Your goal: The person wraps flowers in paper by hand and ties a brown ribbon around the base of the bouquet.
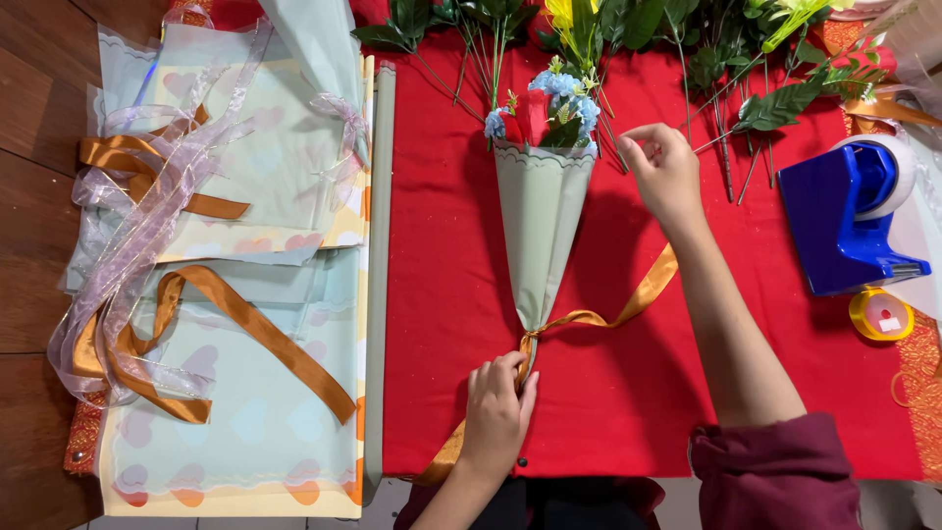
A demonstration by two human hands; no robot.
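A: Head view, looking straight down on a tabletop (442, 294) draped in red cloth. At centre, a small bouquet (543, 211): blue artificial flowers (561, 98) in a pale green paper cone, narrow end toward the viewer. Around that narrow end, an orange ribbon (643, 290), one tail running right and up, the other running down past the near edge.

B: And the hands?

A: Left hand (496, 412) at the cone's base, fingers curled and pressed together over the ribbon crossing, pinning it down. Right hand (665, 172) lifted beside the cone's open rim, thumb and fingers drawn close as if pinching something fine; what exactly, cannot tell.

B: Surroundings?

A: To the left, a stack of wrapping sheets (245, 294) in pastel tones, with loose orange and sheer lilac ribbons (137, 255) lying across. Along the far edge, green stems and leaves (687, 59). To the right, a blue tape dispenser (849, 221) and a small yellow tape roll (881, 316), well apart from the bouquet.

B: Risks?

A: Probably a loosened tie, should the left hand ease off before the crossing is snug, letting the paper cone spring open. Possibly a crushed rim or bent flowers, with too firm a pull beside them. Perhaps a snag too, the long ribbon tail passing under the right forearm.
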